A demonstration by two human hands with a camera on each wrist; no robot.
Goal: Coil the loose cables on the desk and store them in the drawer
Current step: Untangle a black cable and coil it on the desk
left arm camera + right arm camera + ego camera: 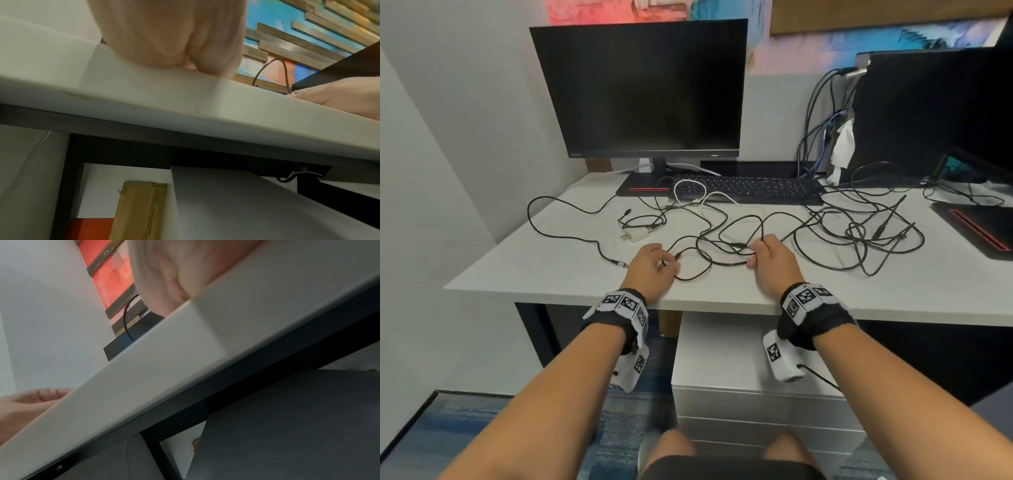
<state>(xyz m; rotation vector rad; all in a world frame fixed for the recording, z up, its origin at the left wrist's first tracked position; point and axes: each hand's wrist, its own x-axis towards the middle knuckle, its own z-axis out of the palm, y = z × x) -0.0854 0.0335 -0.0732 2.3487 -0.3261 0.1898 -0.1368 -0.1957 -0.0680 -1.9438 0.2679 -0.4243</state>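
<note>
White desk [571, 263]: left hand [650, 265] pinches black cable [698, 270] end; right hand [770, 257] grips same cable's loop.

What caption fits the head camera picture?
Both hands, left hand and right hand, grip tangled black cables on the white desk.

A white bench [571, 270] on dark legs stands against a pale grey wall [448, 137]. Behind it hangs a painted panel [825, 37] in pink and blue with wooden slats. Below, blue patterned carpet [493, 421] covers the floor beside a white pedestal cabinet [726, 363].
</note>
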